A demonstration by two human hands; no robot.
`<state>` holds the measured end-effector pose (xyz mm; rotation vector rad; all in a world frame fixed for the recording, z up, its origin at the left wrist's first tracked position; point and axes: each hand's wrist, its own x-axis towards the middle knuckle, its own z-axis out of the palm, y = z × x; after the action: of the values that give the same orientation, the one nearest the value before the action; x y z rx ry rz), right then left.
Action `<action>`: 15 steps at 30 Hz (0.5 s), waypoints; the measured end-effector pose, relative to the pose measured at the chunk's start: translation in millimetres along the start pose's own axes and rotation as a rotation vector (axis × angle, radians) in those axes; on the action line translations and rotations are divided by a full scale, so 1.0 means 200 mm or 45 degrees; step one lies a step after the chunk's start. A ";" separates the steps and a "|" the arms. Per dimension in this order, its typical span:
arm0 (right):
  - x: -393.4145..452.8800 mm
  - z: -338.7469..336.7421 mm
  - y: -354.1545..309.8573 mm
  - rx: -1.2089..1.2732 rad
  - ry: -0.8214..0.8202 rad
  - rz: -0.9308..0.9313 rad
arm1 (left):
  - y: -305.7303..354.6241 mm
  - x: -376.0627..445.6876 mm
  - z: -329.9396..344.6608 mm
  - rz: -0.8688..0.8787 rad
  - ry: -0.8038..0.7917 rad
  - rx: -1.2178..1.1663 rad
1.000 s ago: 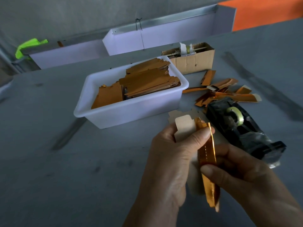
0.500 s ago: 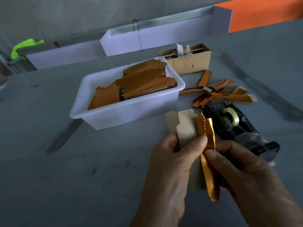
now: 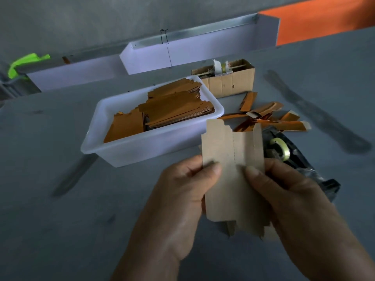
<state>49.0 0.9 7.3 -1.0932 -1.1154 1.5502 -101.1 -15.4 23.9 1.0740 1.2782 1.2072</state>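
Unfolded since a second ago: cardboard blank [image 3: 233, 159] now flat, plain brown side facing up. Left hand [image 3: 182, 199] and right hand [image 3: 284, 199] pinch its lower edges, thumbs on top, above grey table [image 3: 60, 220]. Tape dispenser [image 3: 294, 159] just behind; white tub [image 3: 142, 151] beyond.

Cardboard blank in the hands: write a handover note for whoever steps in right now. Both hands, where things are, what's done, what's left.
Left hand: pinches the cardboard blank at its left edge, thumb on the front.
Right hand: pinches the right edge, thumb on the front.
The blank is held flat above the table, plain brown side up.
White tub behind holds stacked orange blanks; loose orange pieces lie right of it; tape dispenser sits by the right hand.
Done: one blank in hand, flat.
Left: probably fold along the perforated lines and tape; no tape shows on it.
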 end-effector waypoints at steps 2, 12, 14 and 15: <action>0.03 0.00 -0.03 0.145 -0.148 0.088 | 0.04 0.02 -0.03 -0.056 -0.043 -0.121; 0.12 -0.01 -0.04 0.381 -0.221 0.059 | 0.12 0.08 -0.04 -0.067 -0.032 -0.258; 0.11 -0.02 -0.04 0.391 -0.218 0.062 | 0.12 0.08 -0.04 -0.069 -0.026 -0.244; 0.11 -0.02 -0.03 0.392 -0.216 0.065 | 0.12 0.08 -0.04 -0.062 -0.020 -0.225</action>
<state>49.5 25.0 9.8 -0.7999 -0.9244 1.8119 -110.7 2.4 45.2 0.9173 1.1559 1.2473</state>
